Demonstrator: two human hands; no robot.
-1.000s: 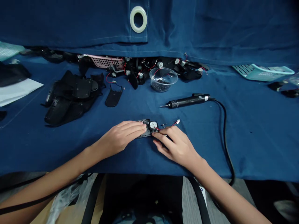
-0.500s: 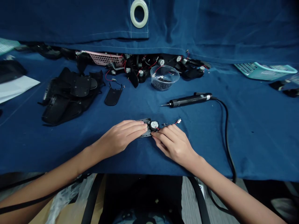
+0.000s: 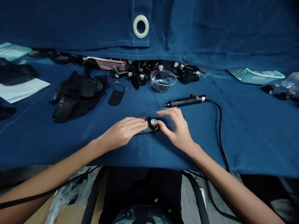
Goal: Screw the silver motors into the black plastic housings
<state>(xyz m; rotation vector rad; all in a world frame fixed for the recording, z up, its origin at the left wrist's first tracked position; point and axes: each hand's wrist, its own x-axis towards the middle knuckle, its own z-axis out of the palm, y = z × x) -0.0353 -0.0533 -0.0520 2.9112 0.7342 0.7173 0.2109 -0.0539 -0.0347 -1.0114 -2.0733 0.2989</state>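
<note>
Black casing (image 3: 145, 131) with round white part (image 3: 153, 122): centre of frame, on blue-covered counter (image 3: 140, 152). Left hand (image 3: 125, 131): laid flat over casing's left portion, fingers together. Right hand (image 3: 177, 129): open, thumb at the round part, fingers raised. Electric screwdriver (image 3: 187, 101): just above right hand. Clear bowl (image 3: 163, 81) of small dark pieces: upper centre. Teal basket (image 3: 257, 76): upper right.

There are two hands (image 3: 123, 131) (image 3: 178, 130), one screwdriver (image 3: 185, 101), one tub (image 3: 171, 82) and two teal baskets (image 3: 259, 78) (image 3: 13, 52).
</note>
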